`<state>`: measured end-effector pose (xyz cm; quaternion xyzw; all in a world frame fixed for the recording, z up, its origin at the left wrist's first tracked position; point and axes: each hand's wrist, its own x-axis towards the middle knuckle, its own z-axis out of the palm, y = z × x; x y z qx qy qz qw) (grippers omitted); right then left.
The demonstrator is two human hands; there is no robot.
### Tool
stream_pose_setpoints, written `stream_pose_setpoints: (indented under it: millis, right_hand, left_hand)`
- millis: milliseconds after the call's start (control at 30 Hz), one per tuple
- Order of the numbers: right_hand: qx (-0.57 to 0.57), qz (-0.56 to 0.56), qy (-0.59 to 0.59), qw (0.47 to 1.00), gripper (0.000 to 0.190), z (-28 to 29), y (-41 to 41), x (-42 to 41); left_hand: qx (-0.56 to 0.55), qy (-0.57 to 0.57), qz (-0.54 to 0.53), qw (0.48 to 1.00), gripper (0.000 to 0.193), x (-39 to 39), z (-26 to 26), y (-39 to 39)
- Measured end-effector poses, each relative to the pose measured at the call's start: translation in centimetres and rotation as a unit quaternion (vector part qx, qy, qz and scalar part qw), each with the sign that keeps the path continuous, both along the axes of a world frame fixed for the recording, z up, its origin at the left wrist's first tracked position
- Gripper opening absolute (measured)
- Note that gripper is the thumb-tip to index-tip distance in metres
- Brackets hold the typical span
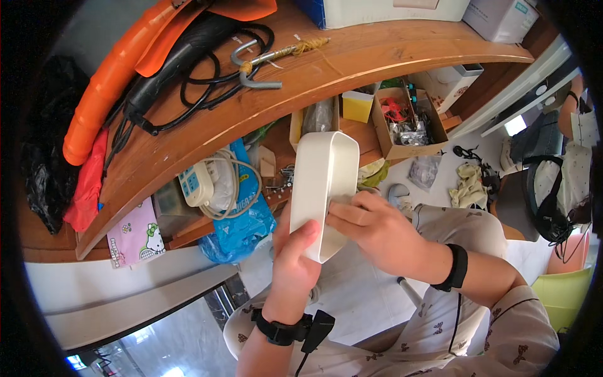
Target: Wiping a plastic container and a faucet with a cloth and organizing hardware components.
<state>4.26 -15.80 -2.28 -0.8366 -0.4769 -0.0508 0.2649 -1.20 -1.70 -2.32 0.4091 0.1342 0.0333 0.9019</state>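
A white, open-sided plastic box with rounded corners is held up on edge before me, its open side turned to the right. My left hand grips it from the lower left, thumb across the near wall and the fingers hidden behind it. The fingertips of my right hand reach into the open side near its lower part. Whether those fingers hold anything inside is hidden. Both wrists wear black bands.
A wooden shelf above carries an orange tube, a black cable and a bent metal hook. Beneath it are a power strip, a blue plastic bag and a cardboard box of small parts. Another person's arm shows at the far right.
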Motion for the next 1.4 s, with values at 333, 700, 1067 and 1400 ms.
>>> stream_pose_setpoints:
  millis: [333,700,1067,1400]
  right_hand:
    - [0.190,-0.013,0.181,0.965,0.032,0.3,-0.5,1.5]
    - [0.017,-0.102,-0.061,0.993,0.049,1.0,0.4,1.8]
    - [0.049,0.126,0.049,0.990,0.035,0.9,0.5,0.9]
    - [0.148,-0.072,0.005,0.986,0.038,1.5,0.9,2.1]
  left_hand:
    - [-0.201,0.032,-0.002,0.979,0.054,0.5,-1.0,0.6]
    - [-0.241,0.087,-0.064,0.965,0.055,0.3,-1.5,0.1]
    - [-0.233,0.076,-0.031,0.969,0.055,0.3,-1.3,0.9]
    - [-0.326,0.036,-0.019,0.945,0.053,-0.1,-1.6,0.5]
